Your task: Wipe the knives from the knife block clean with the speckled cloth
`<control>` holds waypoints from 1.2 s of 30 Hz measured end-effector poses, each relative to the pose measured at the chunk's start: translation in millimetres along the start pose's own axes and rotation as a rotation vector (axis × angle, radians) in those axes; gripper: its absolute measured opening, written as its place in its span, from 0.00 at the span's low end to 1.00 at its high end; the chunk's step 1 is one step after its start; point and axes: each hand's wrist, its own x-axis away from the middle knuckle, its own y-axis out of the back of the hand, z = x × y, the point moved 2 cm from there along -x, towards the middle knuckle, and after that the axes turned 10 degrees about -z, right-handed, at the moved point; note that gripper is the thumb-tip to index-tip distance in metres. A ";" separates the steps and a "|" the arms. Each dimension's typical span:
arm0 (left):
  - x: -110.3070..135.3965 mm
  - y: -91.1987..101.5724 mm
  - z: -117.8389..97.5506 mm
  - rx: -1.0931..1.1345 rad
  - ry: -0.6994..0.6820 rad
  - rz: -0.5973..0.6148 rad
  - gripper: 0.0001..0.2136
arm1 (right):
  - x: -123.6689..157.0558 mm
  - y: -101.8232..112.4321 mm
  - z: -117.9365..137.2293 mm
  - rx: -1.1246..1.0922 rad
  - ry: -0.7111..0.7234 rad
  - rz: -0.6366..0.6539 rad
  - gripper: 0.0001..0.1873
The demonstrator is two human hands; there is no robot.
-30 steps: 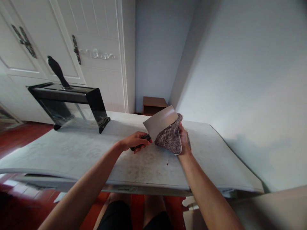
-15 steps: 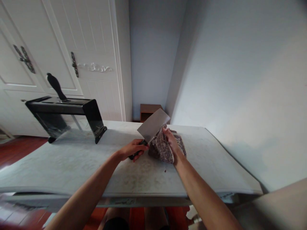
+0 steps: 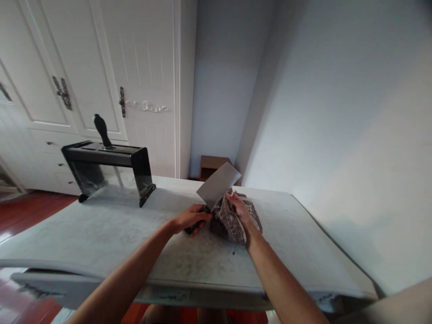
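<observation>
A cleaver [image 3: 218,183] with a broad grey blade and a black handle is tilted up to the right above the table. My left hand [image 3: 193,218] is wrapped round its handle. A brown-grey speckled cloth [image 3: 230,224] is bunched in my right hand [image 3: 238,205], whose fingers are closed on it by the lower edge of the blade. Part of the cloth hangs down to the tabletop. Whether the cloth touches the blade is hard to make out.
On the left of the white table [image 3: 135,245] stands a black knife block [image 3: 106,155] with clear sides and one black handle sticking up. White wardrobes [image 3: 148,58] rise behind it. A small brown cabinet [image 3: 213,164] sits beyond the table, and a pale wall [image 3: 330,112] borders the right.
The view has shifted slightly, so the knife block and table appear further right and lower. Both hands keep their hold on cleaver and cloth, with little movement between them.
</observation>
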 end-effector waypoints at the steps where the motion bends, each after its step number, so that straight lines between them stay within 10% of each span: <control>1: -0.3 0.1 0.2 -0.004 0.003 -0.006 0.19 | 0.0 -0.4 -0.3 -0.006 0.004 0.010 0.26; 28: -6.6 -0.3 6.6 -0.261 -0.223 -0.260 0.21 | 17.7 -22.0 5.9 0.112 -0.005 0.053 0.22; 36: -6.6 5.8 0.0 -0.675 -0.387 -0.575 0.19 | 14.8 -18.8 5.3 0.077 0.027 -0.107 0.22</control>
